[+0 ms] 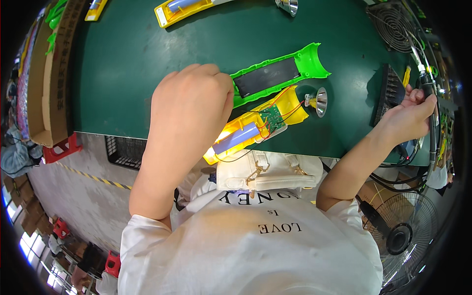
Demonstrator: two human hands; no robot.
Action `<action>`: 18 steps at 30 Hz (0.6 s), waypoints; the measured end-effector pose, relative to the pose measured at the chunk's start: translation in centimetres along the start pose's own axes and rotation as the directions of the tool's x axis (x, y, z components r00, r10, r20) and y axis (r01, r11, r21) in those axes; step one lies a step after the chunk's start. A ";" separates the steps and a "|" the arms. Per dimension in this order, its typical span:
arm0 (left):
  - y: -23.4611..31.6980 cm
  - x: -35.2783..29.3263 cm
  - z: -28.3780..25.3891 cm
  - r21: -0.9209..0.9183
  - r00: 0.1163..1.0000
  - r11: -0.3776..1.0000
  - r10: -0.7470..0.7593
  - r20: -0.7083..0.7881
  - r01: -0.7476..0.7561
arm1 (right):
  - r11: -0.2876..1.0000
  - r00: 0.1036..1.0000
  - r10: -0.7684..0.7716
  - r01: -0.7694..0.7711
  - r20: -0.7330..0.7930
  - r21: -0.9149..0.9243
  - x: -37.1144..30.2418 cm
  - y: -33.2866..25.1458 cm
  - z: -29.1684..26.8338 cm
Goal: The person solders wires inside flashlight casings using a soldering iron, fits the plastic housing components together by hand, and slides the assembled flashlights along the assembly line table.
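Note:
My left hand (194,93) is closed in a fist over the left end of a green plastic flashlight casing half (309,61); its fingertips are hidden beneath it. A dark flat panel (270,77) lies inside that casing. Just nearer to me is a yellow casing half (293,105) containing a blue cylindrical battery (237,137), a green circuit board (272,117) and thin red and black wires. The wires run to a shiny reflector lamp head (321,102) at its right end. Far to the right, my right hand (410,115) grips the black handle of a soldering iron (427,86), tip upward.
Another yellow casing (169,18) and a reflector (290,6) lie at the green table's (118,73) far side. A black bristly block (386,93) and a round-grilled fan (393,27) stand at right. A cardboard box (49,93) borders the left edge.

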State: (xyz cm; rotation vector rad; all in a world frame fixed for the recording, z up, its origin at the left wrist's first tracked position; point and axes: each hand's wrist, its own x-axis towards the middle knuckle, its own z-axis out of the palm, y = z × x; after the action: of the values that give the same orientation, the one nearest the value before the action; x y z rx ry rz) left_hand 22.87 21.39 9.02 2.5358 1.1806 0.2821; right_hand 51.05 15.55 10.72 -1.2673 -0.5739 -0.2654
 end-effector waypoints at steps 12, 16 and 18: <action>0.1 0.1 -0.1 0.045 1.000 0.999 -0.001 0.017 0.000 | 0.998 0.997 0.038 -0.041 0.066 0.038 -0.1 0.3 -0.2; 0.3 0.1 -0.1 0.057 1.000 0.998 -0.002 0.009 0.001 | 0.999 0.997 0.039 -0.041 0.066 0.024 0.0 0.2 -0.4; 0.4 0.1 -0.2 0.062 1.000 0.998 -0.004 0.009 0.004 | 0.998 0.997 0.046 -0.048 0.064 0.030 -0.1 0.3 -0.3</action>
State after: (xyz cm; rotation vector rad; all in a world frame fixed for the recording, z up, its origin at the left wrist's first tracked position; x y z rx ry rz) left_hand 23.10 21.26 9.31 2.5842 1.2086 0.2361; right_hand 51.21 15.31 10.43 -1.2610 -0.5997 -0.1770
